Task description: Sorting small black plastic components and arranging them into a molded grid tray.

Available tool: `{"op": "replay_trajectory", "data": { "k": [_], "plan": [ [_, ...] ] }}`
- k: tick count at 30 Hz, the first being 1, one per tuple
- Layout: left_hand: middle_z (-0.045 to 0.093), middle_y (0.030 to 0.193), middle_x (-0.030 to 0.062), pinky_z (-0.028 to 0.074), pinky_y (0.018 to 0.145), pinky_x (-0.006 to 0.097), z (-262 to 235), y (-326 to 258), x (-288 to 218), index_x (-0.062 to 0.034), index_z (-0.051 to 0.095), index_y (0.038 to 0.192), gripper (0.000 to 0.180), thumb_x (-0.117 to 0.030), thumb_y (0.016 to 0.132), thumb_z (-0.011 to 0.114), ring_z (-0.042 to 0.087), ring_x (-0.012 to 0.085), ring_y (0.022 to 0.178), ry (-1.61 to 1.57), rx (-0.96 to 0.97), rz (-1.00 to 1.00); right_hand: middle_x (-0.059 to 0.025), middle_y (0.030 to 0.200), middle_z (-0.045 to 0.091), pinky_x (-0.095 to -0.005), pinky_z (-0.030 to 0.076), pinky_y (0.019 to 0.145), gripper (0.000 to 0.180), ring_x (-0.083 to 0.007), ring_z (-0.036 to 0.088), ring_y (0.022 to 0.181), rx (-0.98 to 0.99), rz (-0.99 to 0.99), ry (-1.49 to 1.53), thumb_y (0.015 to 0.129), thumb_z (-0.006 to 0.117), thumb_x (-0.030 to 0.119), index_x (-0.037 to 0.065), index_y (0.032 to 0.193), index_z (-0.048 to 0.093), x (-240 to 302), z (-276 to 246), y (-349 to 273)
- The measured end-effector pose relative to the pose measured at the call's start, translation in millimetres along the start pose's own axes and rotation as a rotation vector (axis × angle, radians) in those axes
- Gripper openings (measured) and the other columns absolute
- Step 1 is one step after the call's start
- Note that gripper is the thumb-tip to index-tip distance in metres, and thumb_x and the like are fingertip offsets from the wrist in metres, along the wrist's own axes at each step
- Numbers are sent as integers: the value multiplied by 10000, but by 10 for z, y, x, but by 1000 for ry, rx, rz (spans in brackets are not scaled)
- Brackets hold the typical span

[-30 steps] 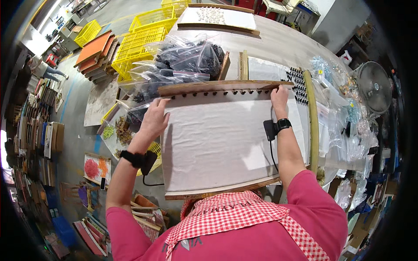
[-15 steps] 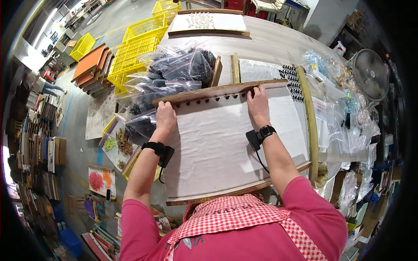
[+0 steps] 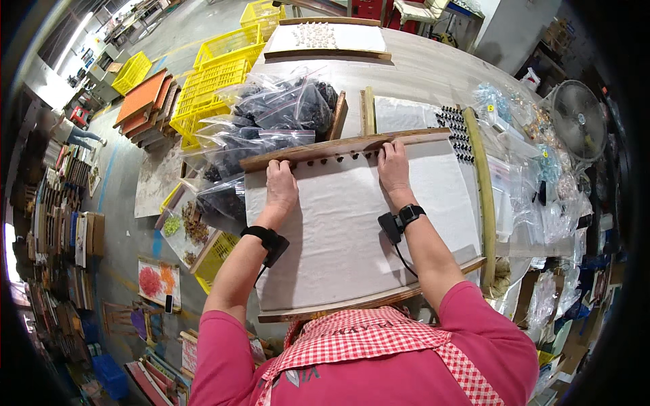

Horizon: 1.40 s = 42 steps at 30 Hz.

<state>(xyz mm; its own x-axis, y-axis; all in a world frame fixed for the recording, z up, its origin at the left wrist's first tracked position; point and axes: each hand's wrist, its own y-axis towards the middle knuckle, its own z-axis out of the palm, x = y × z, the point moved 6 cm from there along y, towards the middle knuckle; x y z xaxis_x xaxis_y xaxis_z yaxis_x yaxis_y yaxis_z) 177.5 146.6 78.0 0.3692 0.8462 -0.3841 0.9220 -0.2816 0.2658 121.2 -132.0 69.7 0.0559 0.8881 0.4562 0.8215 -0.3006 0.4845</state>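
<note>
A white cloth-covered board (image 3: 352, 230) with wooden bars along its near and far edges lies in front of me. Along the far wooden bar (image 3: 338, 150) runs a row of small black pieces (image 3: 340, 160). At the left end of that row is my left hand (image 3: 281, 184), fingers bent and pressed together, fingertips beside the bar. My right hand (image 3: 395, 167) sits at the right part of the row, its closed fingertips against the bar. Whatever is between the fingers of either hand is too small or hidden to make out.
Plastic bags of black pieces (image 3: 277, 111) are heaped beyond the board's left corner. Behind the right corner, another white board (image 3: 406, 116) carries rows of black pieces (image 3: 460, 134). Yellow crates (image 3: 213, 88) stand to the left; a fan (image 3: 577, 118) and clear bags (image 3: 548, 183) are on the right.
My left hand has left the bar's left end and moved right and slightly nearer, to the row. The right hand has shifted slightly left and nearer, off the bar's top.
</note>
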Motion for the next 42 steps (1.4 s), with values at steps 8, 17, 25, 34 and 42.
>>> {"op": "replay_trajectory", "data": {
  "k": [8, 17, 25, 34, 42],
  "plan": [
    [542, 1050, 197, 450, 904, 399, 35, 70, 20, 39, 548, 1114, 376, -43, 763, 657, 553, 362, 1010, -242, 40, 17, -221, 1006, 524, -438, 454, 861, 244, -378, 519, 976, -69, -23, 11, 838, 639, 217, -20, 897, 619, 275, -14, 38],
    [535, 1059, 186, 453, 902, 393, 147, 64, -155, 17, 558, 1122, 381, -63, 766, 669, 548, 345, 1019, -266, 32, -3, -185, 1013, 543, -432, 428, 876, 310, -335, 490, 983, -153, -30, -67, 810, 668, 258, -9, 966, 653, 132, -111, -3],
    [484, 1098, 208, 449, 906, 410, 357, 105, -454, 28, 523, 1161, 454, -84, 753, 689, 522, 381, 1032, -361, 142, 30, -169, 944, 580, -409, 448, 832, 249, -330, 539, 940, -36, -36, 277, 759, 700, 181, -15, 911, 678, 505, 72, -1],
    [463, 1149, 204, 418, 952, 417, 193, 67, -407, 16, 508, 1191, 523, -95, 728, 724, 486, 380, 1093, -284, 128, -2, -131, 997, 563, -394, 455, 858, 307, -310, 516, 942, 46, -19, 104, 744, 714, 255, 30, 951, 694, 577, 68, -52],
    [502, 1081, 206, 454, 897, 406, 459, 83, -712, 26, 566, 1091, 377, -29, 731, 666, 511, 384, 1027, -460, 145, 129, -156, 1018, 547, -398, 456, 885, 278, -341, 522, 994, 142, -88, 279, 752, 696, 190, 25, 974, 664, 532, 214, -85]
  ]
}}
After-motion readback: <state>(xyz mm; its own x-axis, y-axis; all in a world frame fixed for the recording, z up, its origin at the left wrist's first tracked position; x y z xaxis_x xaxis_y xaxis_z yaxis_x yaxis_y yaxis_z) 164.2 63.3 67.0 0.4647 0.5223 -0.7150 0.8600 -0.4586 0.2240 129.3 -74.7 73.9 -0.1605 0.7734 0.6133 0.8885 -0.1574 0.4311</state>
